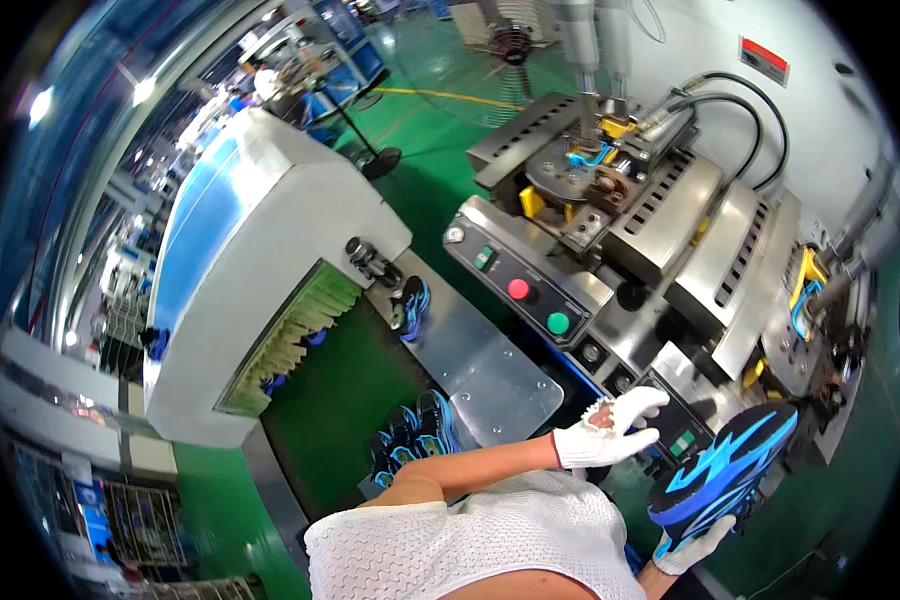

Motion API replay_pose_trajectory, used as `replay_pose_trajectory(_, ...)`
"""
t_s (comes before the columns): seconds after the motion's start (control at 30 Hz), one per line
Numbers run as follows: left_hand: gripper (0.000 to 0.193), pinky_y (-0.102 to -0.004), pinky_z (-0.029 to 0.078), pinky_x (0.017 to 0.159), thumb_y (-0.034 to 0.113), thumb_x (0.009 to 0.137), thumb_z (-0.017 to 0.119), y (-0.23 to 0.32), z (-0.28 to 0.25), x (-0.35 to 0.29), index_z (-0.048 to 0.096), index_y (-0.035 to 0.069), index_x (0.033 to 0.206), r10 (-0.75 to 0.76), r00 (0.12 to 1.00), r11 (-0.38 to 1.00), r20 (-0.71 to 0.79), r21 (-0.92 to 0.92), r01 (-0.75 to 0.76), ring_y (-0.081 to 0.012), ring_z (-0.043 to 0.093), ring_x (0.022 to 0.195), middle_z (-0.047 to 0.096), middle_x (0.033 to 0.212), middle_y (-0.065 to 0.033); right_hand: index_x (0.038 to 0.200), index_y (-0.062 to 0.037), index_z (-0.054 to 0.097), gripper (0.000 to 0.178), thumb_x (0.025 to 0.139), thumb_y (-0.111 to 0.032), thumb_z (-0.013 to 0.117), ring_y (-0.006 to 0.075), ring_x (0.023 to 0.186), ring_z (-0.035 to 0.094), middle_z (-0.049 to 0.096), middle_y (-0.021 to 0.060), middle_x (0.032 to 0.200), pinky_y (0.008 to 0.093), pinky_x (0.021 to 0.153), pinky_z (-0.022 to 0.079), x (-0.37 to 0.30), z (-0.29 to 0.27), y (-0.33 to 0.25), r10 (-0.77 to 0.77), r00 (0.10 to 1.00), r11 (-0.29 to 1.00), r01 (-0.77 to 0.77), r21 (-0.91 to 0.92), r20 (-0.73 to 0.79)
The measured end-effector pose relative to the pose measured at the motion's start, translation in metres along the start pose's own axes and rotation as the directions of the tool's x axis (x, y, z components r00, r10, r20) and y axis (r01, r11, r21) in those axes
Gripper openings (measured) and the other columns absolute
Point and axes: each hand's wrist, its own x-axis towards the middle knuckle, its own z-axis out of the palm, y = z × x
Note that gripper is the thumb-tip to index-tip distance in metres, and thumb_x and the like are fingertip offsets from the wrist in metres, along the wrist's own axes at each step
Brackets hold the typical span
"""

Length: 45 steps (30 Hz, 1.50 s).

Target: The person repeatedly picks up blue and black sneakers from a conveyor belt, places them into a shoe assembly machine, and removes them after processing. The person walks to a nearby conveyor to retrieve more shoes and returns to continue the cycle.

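Note:
My right hand [695,546], in a white knit glove, grips a black running shoe [727,468] from below, its black, bright blue and purple sole facing up. To the left of that shoe, my left hand [615,430] holds nothing. Its fingers are apart, and skin shows through the back of its white glove. The hand hovers near the machine's lower control panel [678,418]; whether it touches the panel I cannot tell. Beyond the panel, the right-hand station of the machine has a metal shoe plate [792,358] with a yellow clamp [806,275] and a blue strap.
Left of me, several black-and-blue shoes [435,425] stand on a green conveyor belt [345,375] by a bristle-curtained opening [290,345]. One more shoe [413,308] sits on the steel side table [485,375]. A button panel [520,285] and another clamp station [570,165] are ahead.

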Motion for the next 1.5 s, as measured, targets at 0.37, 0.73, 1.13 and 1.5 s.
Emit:
replay_pose_trajectory(0.37,0.070,-0.0432,0.039,0.115,0.010,0.090,0.065,-0.028,-0.066,-0.027,0.035,0.005,0.152,-0.071,0.997,0.940,0.024,-0.332,0.075,-0.0275,0.047,0.138,0.048,0.146,-0.0162,0.144,0.0020,0.046,0.057,0.099,-0.031,0.058,0.0283,0.127,0.054,0.055,0.0136,0.140,0.0431,0.112,0.040,0.014,0.015,0.028,-0.006,0.997,0.963,0.027,-0.267,0.081)
replay_pose_trajectory(0.73,0.090,-0.0599,0.036,0.114,0.048,0.094,0.065,-0.028,-0.066,-0.002,0.020,0.006,0.159,0.090,0.988,0.437,-0.126,-0.886,-0.153,-0.0406,0.036,0.143,0.033,0.156,-0.0236,0.099,-0.0019,0.066,0.015,0.088,-0.011,0.069,0.0115,0.088,0.062,0.064,0.0011,0.094,0.0305,0.085,0.050,-0.011,0.013,0.029,-0.111,0.987,0.948,0.071,-0.309,-0.113)
replay_pose_trajectory(1.13,0.082,-0.0649,0.032,0.116,0.051,0.099,0.057,0.003,-0.030,0.041,0.022,0.007,0.158,0.120,0.991,0.425,0.064,-0.905,0.007,-0.0428,0.033,0.144,0.031,0.156,-0.0248,0.094,0.0002,0.068,0.011,0.090,-0.010,0.068,0.0091,0.084,0.059,0.063,0.0010,0.089,0.0273,0.079,0.050,-0.026,-0.003,0.023,-0.048,0.987,0.959,0.002,-0.284,-0.155)
replay_pose_trajectory(1.5,0.075,-0.0388,0.042,0.112,0.023,0.093,0.072,0.042,0.094,0.234,0.031,-0.005,0.150,0.056,0.995,0.998,0.083,0.032,-0.058,-0.0304,0.049,0.136,0.046,0.147,-0.0247,0.094,-0.0018,0.070,0.014,0.080,-0.001,0.070,0.0140,0.064,0.061,0.069,0.0062,0.088,0.0306,0.059,0.047,-0.009,-0.040,0.009,-0.439,0.896,0.767,0.333,-0.548,-0.072)
